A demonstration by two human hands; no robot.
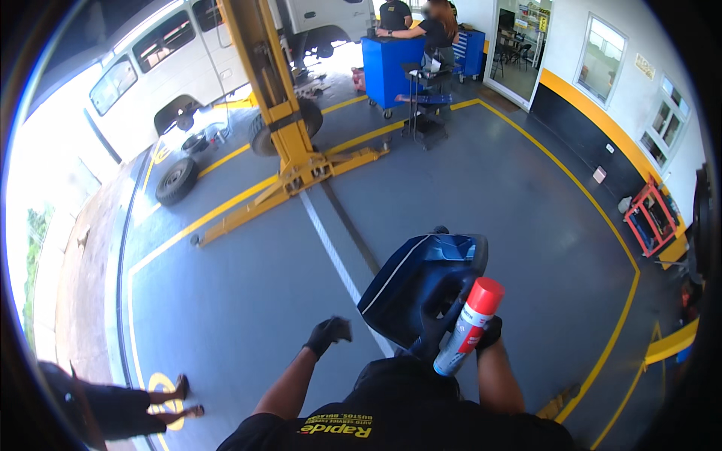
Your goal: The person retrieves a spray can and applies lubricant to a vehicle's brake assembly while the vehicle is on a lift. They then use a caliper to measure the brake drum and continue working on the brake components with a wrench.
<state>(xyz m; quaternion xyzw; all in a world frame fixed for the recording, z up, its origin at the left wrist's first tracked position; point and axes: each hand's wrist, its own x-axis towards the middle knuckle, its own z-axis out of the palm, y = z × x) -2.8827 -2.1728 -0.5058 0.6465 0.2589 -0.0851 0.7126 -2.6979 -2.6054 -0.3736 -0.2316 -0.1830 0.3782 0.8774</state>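
Observation:
A spray can (470,328) with a red cap and a white and red label stands tilted close in front of my chest. My right hand (490,333), in a black glove, is closed around its far side; the can hides most of the fingers. Just beyond it is a dark blue, jug-like plastic container (402,282) with a handle opening; whether my right hand also bears it I cannot tell. My left hand (329,335), gloved in black too, is held out left of the container, apart from it. Its fingers are curled in, and what they hold, if anything, is unclear.
A yellow lift post (274,90) with low floor arms stands ahead, beside a white van (177,56). One loose tire (177,181) lies left. People stand by a blue tool cabinet (391,71). A red rack (651,218) is at right; another person's legs (169,410) show lower left.

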